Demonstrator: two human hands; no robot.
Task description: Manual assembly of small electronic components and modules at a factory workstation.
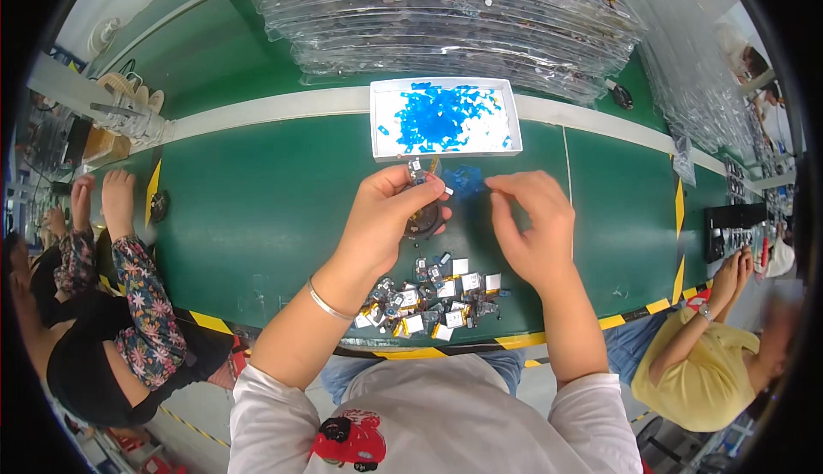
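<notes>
My left hand (390,208) is closed round a small electronic assembly (422,219) with a dark rounded part, thin wires and a little circuit board at its top. Fingers cover much of it. Just to its right, my right hand (540,221) has its index finger stretched to the edge of some loose blue film pieces (465,181) on the green table, thumb apart from it. No held thing shows in that hand. Below both hands, towards me, lies a heap of small circuit boards with silver battery cells (446,289).
A white box (374,131) with many blue pieces stands beyond my hands. Behind it, clear plastic trays (463,24) with parts are stacked high. Striped tape (523,340) marks the table's near edge. People sit at left and right, a flowered sleeve (147,311) at the left.
</notes>
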